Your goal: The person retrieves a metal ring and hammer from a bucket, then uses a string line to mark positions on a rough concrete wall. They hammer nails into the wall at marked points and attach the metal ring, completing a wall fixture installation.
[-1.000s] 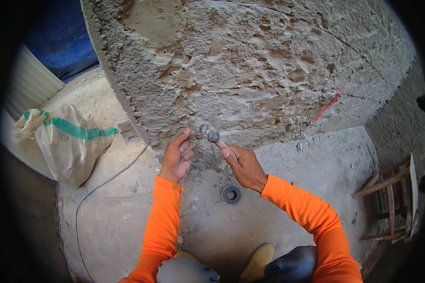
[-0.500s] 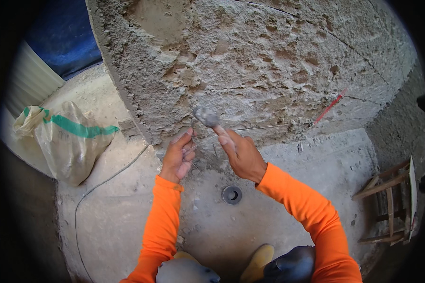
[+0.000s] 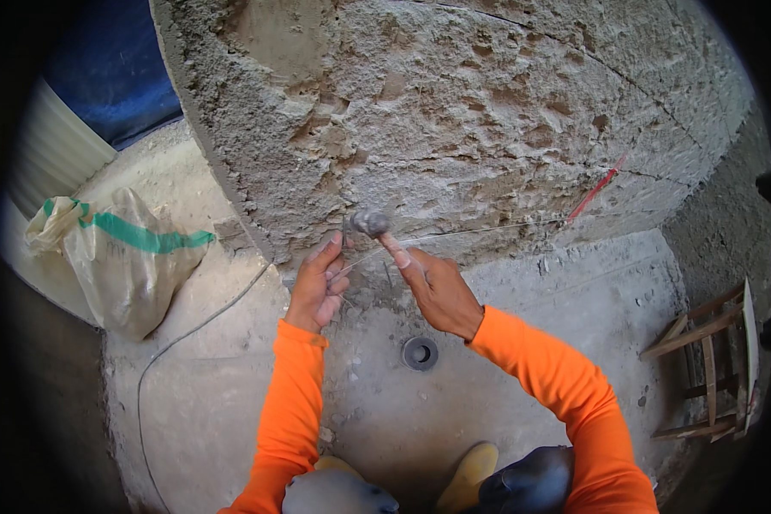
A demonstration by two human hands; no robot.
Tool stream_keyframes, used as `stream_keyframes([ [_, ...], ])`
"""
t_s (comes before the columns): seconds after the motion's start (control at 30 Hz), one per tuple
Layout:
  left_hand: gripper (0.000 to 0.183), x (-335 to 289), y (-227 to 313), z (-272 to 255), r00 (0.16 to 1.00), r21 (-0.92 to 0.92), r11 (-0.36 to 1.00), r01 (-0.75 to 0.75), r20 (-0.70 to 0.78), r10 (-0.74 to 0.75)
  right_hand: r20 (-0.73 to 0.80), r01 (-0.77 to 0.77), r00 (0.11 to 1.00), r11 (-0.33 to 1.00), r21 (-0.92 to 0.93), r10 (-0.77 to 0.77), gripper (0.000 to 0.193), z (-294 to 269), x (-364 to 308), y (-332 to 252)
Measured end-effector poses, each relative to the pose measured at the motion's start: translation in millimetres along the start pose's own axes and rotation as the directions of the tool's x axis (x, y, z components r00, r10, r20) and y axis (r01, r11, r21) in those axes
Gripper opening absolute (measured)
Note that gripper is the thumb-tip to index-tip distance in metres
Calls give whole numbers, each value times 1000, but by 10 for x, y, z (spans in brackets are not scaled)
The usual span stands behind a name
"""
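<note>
My right hand [image 3: 444,295] is closed round the short handle of a hammer [image 3: 371,224]. The hammer's dusty grey head is beside the fingertips of my left hand [image 3: 317,287], close to the wall's lower part. My left hand is closed in a pinch on a thin dark nail [image 3: 347,228] at the rough wall [image 3: 454,111]; its tip is hard to make out. A thin pale string [image 3: 488,229] stretches from my left fingers rightward along the wall. Loose string hangs about those fingers.
A red strip [image 3: 593,195] marks the wall at right. On the concrete floor are a round pipe opening [image 3: 420,353], a grey cable [image 3: 188,334] and a pale sack with a green band [image 3: 133,265]. A wooden frame [image 3: 707,368] stands at far right.
The hammer head has come down and slightly right, nearer the nail and left fingertips. My left hand has stayed nearly in place, still pinching the nail.
</note>
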State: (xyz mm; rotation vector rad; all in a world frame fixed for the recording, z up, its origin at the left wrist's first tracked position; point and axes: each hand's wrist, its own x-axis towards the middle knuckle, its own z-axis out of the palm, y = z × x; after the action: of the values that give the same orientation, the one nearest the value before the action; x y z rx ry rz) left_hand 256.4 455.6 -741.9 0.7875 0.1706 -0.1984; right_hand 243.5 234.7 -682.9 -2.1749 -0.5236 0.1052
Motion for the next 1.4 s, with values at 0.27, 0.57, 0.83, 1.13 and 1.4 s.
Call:
stream_keyframes([
  [0.27, 24, 72, 14, 25, 1000, 30, 999, -13, -12, 13, 55, 616, 768, 712, -337, -638, 37, 16, -202, 291],
  [0.57, 25, 245, -7, -169, 980, -105, 988, 111, 178, -91, 129, 561, 793, 632, -534, -596, 42, 89, -65, 314],
  [0.83, 27, 247, -51, -176, 977, -96, 986, 137, 179, -119, 164, 488, 859, 680, -547, -485, 41, 69, -65, 292],
  [1.13, 29, 46, 86, -77, 912, 630, 681, -374, 117, 393, 186, 376, 927, 795, -476, -326, 39, 98, -485, 803],
  [1.4, 17, -329, 193, 26, 758, 906, -54, -420, 383, 529, 529, 57, 796, 833, -550, 294, 52, 59, -1588, 1791],
])
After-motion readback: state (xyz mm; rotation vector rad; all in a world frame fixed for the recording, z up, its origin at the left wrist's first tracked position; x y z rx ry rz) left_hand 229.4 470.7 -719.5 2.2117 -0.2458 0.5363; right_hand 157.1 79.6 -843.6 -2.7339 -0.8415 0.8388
